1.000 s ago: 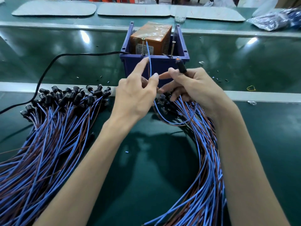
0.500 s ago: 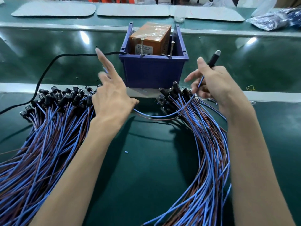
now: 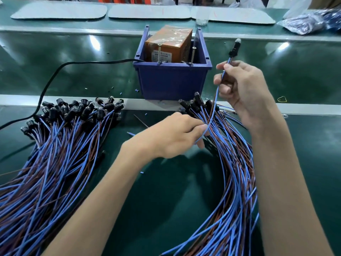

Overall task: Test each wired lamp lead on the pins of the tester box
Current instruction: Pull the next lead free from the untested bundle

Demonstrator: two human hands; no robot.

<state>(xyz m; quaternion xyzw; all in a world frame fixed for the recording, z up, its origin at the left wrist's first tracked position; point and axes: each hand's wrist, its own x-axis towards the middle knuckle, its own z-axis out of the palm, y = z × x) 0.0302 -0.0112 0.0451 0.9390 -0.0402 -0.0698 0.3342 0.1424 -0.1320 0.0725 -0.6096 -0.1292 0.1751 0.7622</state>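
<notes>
Head view: the right hand [image 3: 243, 89] holds one lamp lead [image 3: 234, 51] upright, fingers pinching its blue wire below the lamp, right of the tester box [image 3: 171, 80] and clear of its pins [image 3: 159, 52]. The left hand [image 3: 171, 137] fingers pinch the same wire lower down, over the right bundle [image 3: 236, 163] on the worktop [image 3: 166, 200].

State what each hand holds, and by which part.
One lamp lead: right hand pinches it just below the lamp, left hand pinches it lower down.
</notes>
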